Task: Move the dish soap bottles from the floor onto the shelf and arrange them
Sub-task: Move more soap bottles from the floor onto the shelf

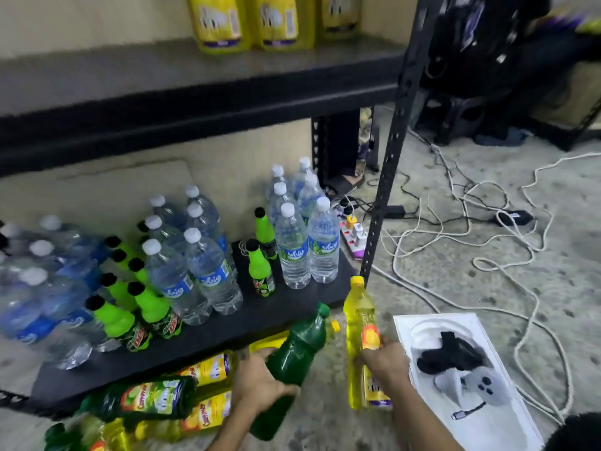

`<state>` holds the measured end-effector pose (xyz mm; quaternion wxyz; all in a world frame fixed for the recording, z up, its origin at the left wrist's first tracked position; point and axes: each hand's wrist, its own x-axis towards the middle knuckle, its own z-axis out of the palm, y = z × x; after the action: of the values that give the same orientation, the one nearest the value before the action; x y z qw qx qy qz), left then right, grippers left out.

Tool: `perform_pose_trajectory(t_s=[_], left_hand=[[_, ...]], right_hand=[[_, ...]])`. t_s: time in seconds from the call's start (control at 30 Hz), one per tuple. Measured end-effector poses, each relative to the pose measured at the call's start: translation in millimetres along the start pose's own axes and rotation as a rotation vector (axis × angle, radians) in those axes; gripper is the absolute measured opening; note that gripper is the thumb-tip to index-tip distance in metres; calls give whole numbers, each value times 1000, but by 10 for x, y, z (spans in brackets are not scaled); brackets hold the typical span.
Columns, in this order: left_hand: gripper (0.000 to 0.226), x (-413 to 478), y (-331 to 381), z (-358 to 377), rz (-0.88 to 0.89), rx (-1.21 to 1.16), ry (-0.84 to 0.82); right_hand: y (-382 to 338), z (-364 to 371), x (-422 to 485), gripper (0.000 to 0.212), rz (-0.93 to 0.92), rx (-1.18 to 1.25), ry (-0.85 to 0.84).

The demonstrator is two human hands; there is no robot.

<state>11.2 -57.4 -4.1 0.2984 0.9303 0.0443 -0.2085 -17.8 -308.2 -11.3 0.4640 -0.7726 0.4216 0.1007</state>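
Observation:
My left hand (257, 382) grips a dark green dish soap bottle (292, 356), tilted with its cap toward the low shelf. My right hand (383, 362) holds a yellow dish soap bottle (361, 333) nearly upright, just right of the green one. Both bottles hang over the floor in front of the black bottom shelf (227, 327). Several more green and yellow soap bottles (153, 398) lie on the floor at the lower left. Three big yellow soap jugs (221, 21) stand at the back of the grey upper shelf (162, 70).
The bottom shelf carries several water bottles (208, 271) and small green soda bottles (260, 268). A black upright post (387, 177) marks the shelf's right corner. A white open box (461, 372) with gear lies on the floor at right, among cables (487, 242) and a power strip (354, 239).

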Motion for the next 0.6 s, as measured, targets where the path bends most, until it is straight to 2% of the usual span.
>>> perform_pose_trajectory(t_s=[0.2,0.3,0.4,0.5,0.6], left_hand=[[122,-766,779,-1194,238,-118,253],[118,-1240,1122,-1818,385,-140,399],[108,-1654,1465,-2429,519,-239,532],[79,-1899,1808,-2969,646,-400,612],[68,-1868,2136,-3460,684,-484,722]], right_hand=[[-849,-817,-779,72,-404,190,61],[-1292,-1282,-1217,85,-570,345,73],[-1788,-1703,-1674,91,-703,512,93],[-2321,-2051,-2069,90,-845,601,162],[-2879,-2298,-2357,89,-949,618,260]])
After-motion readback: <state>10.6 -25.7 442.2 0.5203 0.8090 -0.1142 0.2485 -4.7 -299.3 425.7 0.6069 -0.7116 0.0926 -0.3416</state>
